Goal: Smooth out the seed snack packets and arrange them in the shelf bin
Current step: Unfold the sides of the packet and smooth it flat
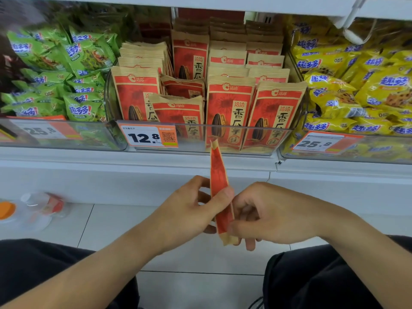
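Hands met low in the head view, both pinching one seed snack packet [219, 192] that stood edge-on to the camera, its red face a thin sliver and its tan sealed ends pointing to 12 and 6 o'clock. The left hand [191, 210] gripped it from 9 o'clock, thumb laid along the near face and fingers curled behind; the right hand [272, 217] closed on it from 3 o'clock, fingertips pressed to the lower half near the bottom seal. The packet's top end reached up over the front lip of the shelf bin [223, 139] (a clear plastic tray) at 12 o'clock from the hands.

Inside that bin stood more seed packets [229, 108] of the same red-and-tan kind, in rows running front to back. The rows at 1 o'clock stood upright and fairly even; those toward 11 o'clock were lower and tilted, one slumped at the front. An orange-and-white price tag [149, 136] reading 12.8 was fixed to the bin's front at 11 o'clock from the held packet.

Green snack bags [55, 70] filled the neighbouring compartment at 10 o'clock, yellow snack bags [361, 85] the one at 2 o'clock. A blurred clear bottle [42, 206] lay on the tiled floor [116, 224] at 9 o'clock. Dark trouser legs [44, 268] framed the bottom edge.
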Available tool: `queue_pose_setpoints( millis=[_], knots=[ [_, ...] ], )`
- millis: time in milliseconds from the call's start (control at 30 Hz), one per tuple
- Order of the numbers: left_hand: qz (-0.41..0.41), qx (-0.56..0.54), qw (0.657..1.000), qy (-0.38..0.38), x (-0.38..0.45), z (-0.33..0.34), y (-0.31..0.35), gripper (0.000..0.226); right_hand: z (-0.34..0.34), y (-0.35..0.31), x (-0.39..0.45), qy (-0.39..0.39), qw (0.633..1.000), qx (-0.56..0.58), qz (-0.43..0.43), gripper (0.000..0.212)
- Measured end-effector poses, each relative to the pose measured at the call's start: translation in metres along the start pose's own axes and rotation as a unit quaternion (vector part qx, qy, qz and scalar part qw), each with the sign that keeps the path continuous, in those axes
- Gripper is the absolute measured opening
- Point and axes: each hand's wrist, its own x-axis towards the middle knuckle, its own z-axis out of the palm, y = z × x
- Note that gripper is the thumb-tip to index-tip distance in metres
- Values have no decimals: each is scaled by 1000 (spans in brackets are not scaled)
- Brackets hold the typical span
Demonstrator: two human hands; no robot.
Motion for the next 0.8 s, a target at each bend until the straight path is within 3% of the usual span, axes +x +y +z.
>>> queue_pose_setpoints(
  millis=[200, 400, 533, 633, 800],
  knots=[
    [16, 10, 999, 27, 3, 5, -7, 23, 5, -4, 3, 10, 999, -40, 12, 34],
    [9, 1, 1000, 21, 4, -1, -6, 26, -20, 9, -2, 93, 976, -147, 133, 43],
    [-9, 1, 1000, -16, 3, -4, -2, 27, -28, 10, -4, 157, 985, -12, 72, 23],
    [-19, -5, 999, -29, 2, -4, 0, 24, -28, 10, -3, 221, 968, 105, 48, 17],
    [40, -15, 992, 119, 7, -5, -1, 29, -27, 7, -4, 243, 961, 130, 24, 17]
  ],
)
